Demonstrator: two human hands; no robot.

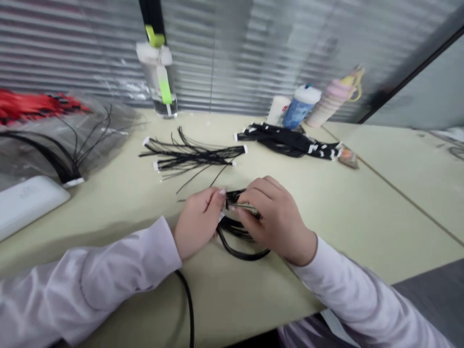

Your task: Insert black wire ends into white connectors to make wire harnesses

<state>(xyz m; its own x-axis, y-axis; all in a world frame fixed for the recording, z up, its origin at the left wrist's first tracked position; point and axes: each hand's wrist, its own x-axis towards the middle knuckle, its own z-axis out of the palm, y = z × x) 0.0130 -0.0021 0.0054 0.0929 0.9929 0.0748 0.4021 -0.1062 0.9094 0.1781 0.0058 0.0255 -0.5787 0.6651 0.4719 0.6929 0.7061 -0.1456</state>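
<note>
Near the middle of the table my left hand [201, 217] is closed, its thumb and fingers pinching the end of a black wire bundle with a white connector partly covered. My right hand [277, 217] is closed just to the right, holding a thin, shiny tool that looks like tweezers [244, 207], its tip at the pinched end. A looped black cable [244, 256] hangs below both hands. Another length of black cable [190, 304] runs from under my left forearm to the table's front edge. Blur and the fingers hide the exact contact.
Beyond my hands lie loose black wire harnesses [195, 157] and a thicker black harness bundle [290, 140]. Bottles, including a blue one [301, 107] and a clear one [159, 82], stand at the back. At left are a plastic bag [108, 150] and a white box-like object [32, 205].
</note>
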